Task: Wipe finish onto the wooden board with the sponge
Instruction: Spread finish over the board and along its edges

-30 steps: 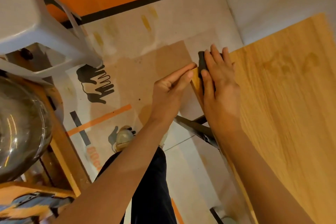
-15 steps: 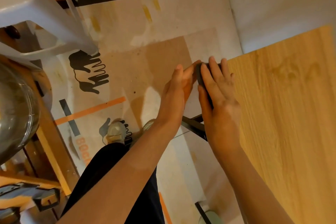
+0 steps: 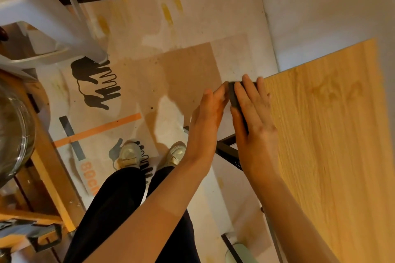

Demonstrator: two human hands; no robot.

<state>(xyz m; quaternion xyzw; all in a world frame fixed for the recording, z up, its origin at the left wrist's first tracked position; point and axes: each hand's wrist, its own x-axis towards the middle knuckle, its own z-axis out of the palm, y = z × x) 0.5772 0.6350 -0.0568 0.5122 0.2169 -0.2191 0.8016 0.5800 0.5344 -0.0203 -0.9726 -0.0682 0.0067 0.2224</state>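
The light wooden board fills the right side, its grain running away from me. A dark sponge sits on the board's left edge, close to the far corner. My right hand lies over the sponge, fingers stretched along the top of the board and thumb down on the edge side, pinching it. My left hand reaches in from the left with straight fingers whose tips touch the sponge's far end. Most of the sponge is hidden under my right hand.
Black metal stand legs show under the board's edge. My shoes stand on printed floor paper. A white plastic stool is at upper left, with a glass bowl on a wooden bench at the left. A white wall lies beyond the board.
My left hand has drawn in alongside the right, fingers now at the sponge's end. Sponge and right hand have slid slightly toward the far corner. The view has tilted down toward my feet.
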